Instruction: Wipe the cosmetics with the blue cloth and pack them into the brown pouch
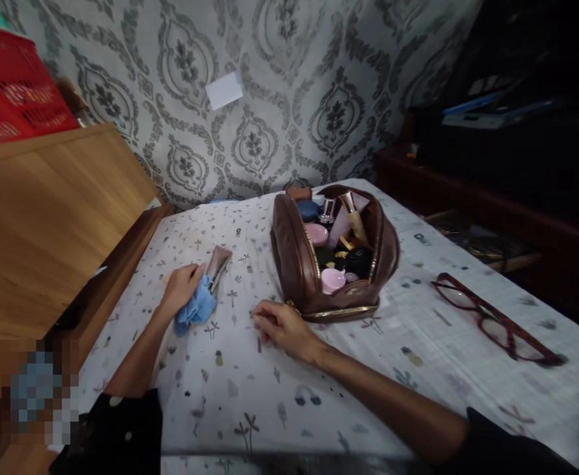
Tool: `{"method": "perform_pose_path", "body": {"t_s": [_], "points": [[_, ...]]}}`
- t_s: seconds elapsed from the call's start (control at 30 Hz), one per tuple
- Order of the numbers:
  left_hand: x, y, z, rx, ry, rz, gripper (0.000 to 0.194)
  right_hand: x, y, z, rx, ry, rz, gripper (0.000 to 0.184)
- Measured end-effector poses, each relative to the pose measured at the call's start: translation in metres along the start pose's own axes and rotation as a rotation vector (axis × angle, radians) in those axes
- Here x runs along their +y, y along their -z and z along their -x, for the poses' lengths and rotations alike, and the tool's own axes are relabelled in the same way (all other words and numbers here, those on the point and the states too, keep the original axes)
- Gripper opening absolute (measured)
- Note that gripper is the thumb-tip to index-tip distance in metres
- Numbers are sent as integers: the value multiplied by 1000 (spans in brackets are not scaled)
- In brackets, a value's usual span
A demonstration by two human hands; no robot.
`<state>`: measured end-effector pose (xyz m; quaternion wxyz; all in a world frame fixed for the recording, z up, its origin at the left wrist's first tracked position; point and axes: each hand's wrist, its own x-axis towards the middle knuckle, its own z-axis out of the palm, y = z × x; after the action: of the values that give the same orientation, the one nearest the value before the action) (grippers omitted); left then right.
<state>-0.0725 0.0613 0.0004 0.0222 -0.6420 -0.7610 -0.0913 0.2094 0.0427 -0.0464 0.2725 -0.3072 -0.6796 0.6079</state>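
My left hand (183, 288) is closed on a crumpled blue cloth (197, 305) at the left of the bed-like surface. A shiny pinkish-brown cosmetic tube (220, 262) leans out from the cloth, its capped end against it and my fingertips beside it. My right hand (284, 331) rests just in front of the bag, fingers loosely curled together, with nothing visible in them. The brown makeup bag (289, 264) stands unzipped. Inside are a pink round container (333, 280), another pink case (315, 234), a gold-capped bottle (353, 214) and several other cosmetics.
Red-framed glasses (497, 323) lie to the right on the patterned white sheet (279, 415). A wooden cabinet (56, 198) borders the left side, with a red plastic basket (22, 86) on top. Patterned wallpaper covers the wall (289, 79) behind; dark furniture (497, 191) stands at right.
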Motion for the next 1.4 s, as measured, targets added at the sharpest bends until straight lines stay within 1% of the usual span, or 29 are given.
{"method": "perform_pose_path", "body": {"t_s": [0.07, 0.1, 0.2, 0.27, 0.33, 0.4, 0.47, 0.53, 0.6, 0.63, 0.7, 0.77, 0.8, 0.87, 0.9, 0.93, 0.97, 1.0, 1.07, 1.13, 1.17, 1.2, 1.23, 1.27, 1.33, 1.37, 1.4], "points": [[-7, 8, 12, 27, 27, 3, 50, -1, 0, 0, -3, -4, -13, 8], [-13, 11, 18, 19, 29, 13, 49, 0, 0, 0, -2, -3, -18, 8], [-30, 18, 37, -97, -7, 93, 44, 4, -1, -1, -2, 5, -23, 6], [-35, 20, 46, -164, -18, 106, 42, 6, -2, -2, -11, 8, -21, 6], [-33, 21, 48, -144, 11, 33, 40, 7, -2, -2, -17, 3, -21, 6], [-25, 21, 42, -83, 54, -48, 41, 6, -2, -2, -18, -6, -25, 6], [-13, 20, 31, -35, 100, -67, 43, 4, -2, -2, -19, -11, -23, 7], [0, 16, 20, -56, 108, -38, 43, 4, -2, -2, -16, -12, -11, 7], [14, 11, 13, -118, 64, -6, 43, 6, -2, -2, -1, -4, 15, 12], [21, 9, 14, -146, 35, 12, 43, 7, -2, -1, 24, 16, 40, 17], [38, 6, 24, -188, -29, 86, 45, 11, -2, 0, 91, 101, 111, 34], [57, 6, 42, -231, -87, 235, 45, 15, -3, 1, 144, 200, 178, 52], [66, 7, 53, -257, -128, 335, 45, 17, -3, 2, 155, 231, 210, 57], [81, 14, 71, -347, -213, 495, 41, 20, -3, 2, 164, 246, 283, 64], [85, 18, 78, -352, -228, 530, 41, 21, -4, 2, 167, 242, 326, 66], [87, 23, 82, -337, -230, 545, 42, 22, -4, 2, 165, 238, 369, 67], [88, 27, 83, -292, -217, 548, 43, 22, -4, 2, 159, 238, 405, 66], [87, 32, 82, -220, -191, 545, 44, 23, -4, 1, 148, 244, 434, 63], [83, 38, 77, -10, -120, 545, 42, 24, -3, 0, 134, 269, 474, 56], [81, 38, 71, 240, -71, 556, 38, 24, -3, -1, 139, 304, 508, 48], [82, 35, 69, 348, -77, 559, 37, 24, -4, -1, 143, 319, 525, 46], [85, 30, 69, 423, -113, 563, 34, 24, -4, -1, 147, 331, 543, 45], [88, 22, 69, 449, -184, 557, 32, 23, -5, 0, 148, 338, 563, 44], [90, 13, 71, 431, -277, 545, 29, 22, -5, 0, 144, 341, 584, 43], [94, -7, 75, 283, -484, 492, 25, 20, -7, 2, 127, 343, 625, 39], [94, -16, 77, 225, -537, 476, 24, 18, -7, 3, 116, 349, 639, 37], [93, -23, 79, 196, -549, 473, 24, 17, -7, 4, 106, 360, 647, 35]]}}
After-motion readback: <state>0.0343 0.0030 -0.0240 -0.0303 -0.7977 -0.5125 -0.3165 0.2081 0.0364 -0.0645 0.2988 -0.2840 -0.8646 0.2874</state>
